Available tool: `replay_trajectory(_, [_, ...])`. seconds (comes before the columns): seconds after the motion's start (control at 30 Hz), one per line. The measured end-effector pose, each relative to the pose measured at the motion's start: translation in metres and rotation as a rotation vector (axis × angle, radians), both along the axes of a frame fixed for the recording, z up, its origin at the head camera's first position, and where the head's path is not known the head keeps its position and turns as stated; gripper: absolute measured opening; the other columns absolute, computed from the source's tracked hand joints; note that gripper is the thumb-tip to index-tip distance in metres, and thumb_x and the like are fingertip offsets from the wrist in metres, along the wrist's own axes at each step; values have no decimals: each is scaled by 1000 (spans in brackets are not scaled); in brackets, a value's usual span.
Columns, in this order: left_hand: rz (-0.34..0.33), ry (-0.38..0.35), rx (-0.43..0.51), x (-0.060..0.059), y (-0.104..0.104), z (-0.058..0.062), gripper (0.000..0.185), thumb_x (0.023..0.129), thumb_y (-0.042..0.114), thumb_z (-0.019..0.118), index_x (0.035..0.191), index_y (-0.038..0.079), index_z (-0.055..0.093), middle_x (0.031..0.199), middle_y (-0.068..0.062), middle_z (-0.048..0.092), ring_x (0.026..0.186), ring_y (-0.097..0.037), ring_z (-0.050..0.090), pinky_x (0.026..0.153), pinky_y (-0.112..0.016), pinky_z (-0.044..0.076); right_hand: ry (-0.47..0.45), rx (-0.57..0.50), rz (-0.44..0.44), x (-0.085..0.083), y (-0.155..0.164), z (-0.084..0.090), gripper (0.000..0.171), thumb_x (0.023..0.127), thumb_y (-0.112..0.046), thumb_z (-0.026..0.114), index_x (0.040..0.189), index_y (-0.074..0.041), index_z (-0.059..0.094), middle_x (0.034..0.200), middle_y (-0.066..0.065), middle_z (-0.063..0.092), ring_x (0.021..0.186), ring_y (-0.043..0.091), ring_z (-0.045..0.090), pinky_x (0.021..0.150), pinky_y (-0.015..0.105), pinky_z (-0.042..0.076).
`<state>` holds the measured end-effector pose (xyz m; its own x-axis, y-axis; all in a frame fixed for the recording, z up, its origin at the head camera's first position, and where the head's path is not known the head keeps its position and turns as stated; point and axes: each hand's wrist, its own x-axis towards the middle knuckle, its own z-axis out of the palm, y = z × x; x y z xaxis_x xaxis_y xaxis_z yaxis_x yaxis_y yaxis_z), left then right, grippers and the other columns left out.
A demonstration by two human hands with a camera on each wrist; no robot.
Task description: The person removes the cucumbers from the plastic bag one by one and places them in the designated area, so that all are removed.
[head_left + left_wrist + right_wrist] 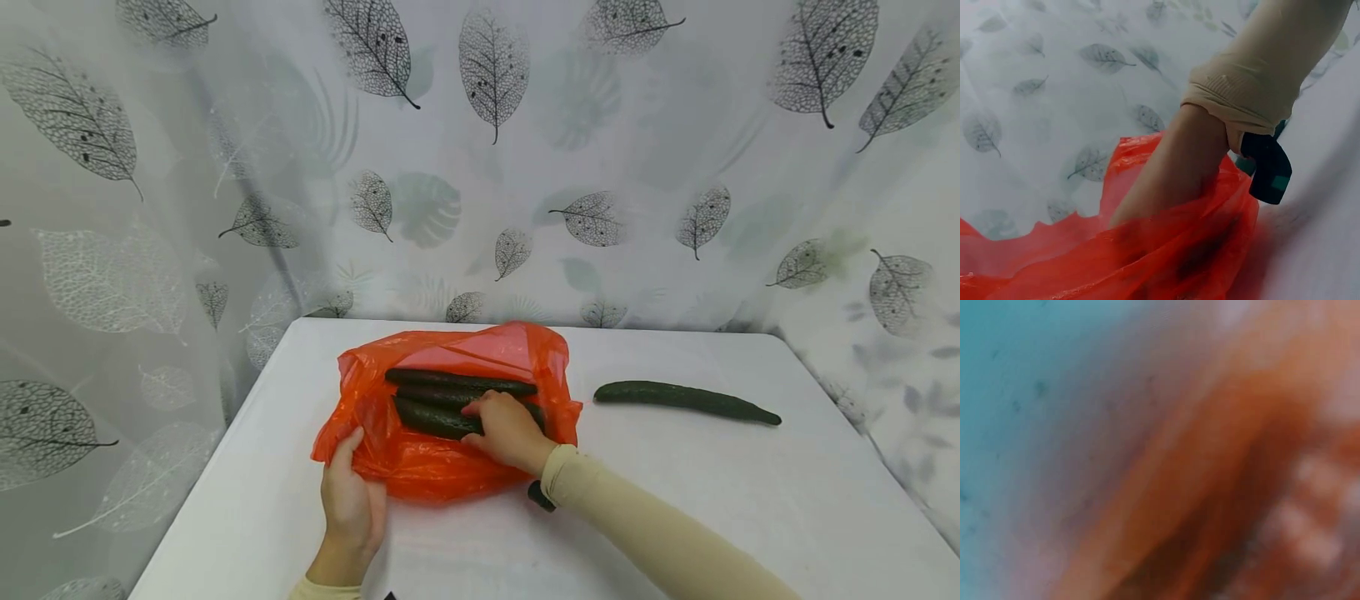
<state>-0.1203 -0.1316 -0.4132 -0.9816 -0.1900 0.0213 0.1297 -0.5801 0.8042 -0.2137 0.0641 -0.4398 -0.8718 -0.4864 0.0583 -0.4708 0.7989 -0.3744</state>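
Note:
An orange plastic bag (442, 479) lies open on the table, with several dark green cucumbers side by side inside it. At its left edge my left hand (351, 508) grips the bag's rim, thumb on the inner side. Reaching in from the right, my right hand (513, 432) holds the nearest cucumber (435, 418), fingers and thumb curled over its right part. The left wrist view shows the right forearm (1172, 162) going down behind the bag's orange film (1104, 262), which veils the hand. In the right wrist view everything is blurred.
One more cucumber (682, 398) lies on the white table (675, 492), right of the bag. A small dark device (1269, 169) hangs under the right sleeve's cuff. Behind the table hangs a leaf-patterned curtain (480, 192).

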Motion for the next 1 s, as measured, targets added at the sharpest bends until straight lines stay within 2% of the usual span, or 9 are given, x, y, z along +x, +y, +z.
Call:
replay_trajectory(0.17, [-2,-2,-4,1,0,1,41,99,23,30,139,19,21,144,2,25,130,-17,25,108,-36,21,142,114,-25,2,-2,-9,37,74,-24,75,109,-15,67,99,2,56,91,21,51,79,35,46])
replay_trajectory(0.33, [-3,2,7,2,0,3,41,99,23,30,139,18,20,144,3,25,130,-16,26,108,-36,21,211,130,-20,4,-3,-9,36,73,-21,76,106,-15,64,98,-1,59,88,20,53,79,35,47])
replay_trajectory(0.43, [-12,12,10,2,0,4,41,99,23,29,139,18,20,145,1,24,131,-17,26,108,-36,21,189,90,-17,5,-2,-8,35,74,-20,76,106,-15,64,100,-1,61,90,20,54,81,36,47])
replay_trajectory(0.6, [-21,31,22,3,-1,4,41,99,22,27,140,17,20,144,2,25,131,-17,25,108,-37,19,80,-24,-27,4,1,-8,34,75,-17,74,108,-15,65,104,-1,62,93,19,52,85,35,45])
replay_trajectory(0.73, [-20,41,40,3,-1,5,41,100,22,26,140,16,20,144,2,26,132,-16,25,109,-36,18,17,-65,-22,5,5,-7,34,77,-18,73,110,-16,65,105,-3,62,96,17,51,88,33,43])
replay_trajectory(1.0, [-7,70,67,5,-3,10,41,100,22,24,140,14,19,144,1,25,132,-18,24,109,-36,18,27,-106,-14,10,12,6,33,78,-19,72,110,-18,65,104,-6,60,100,17,51,91,33,41])
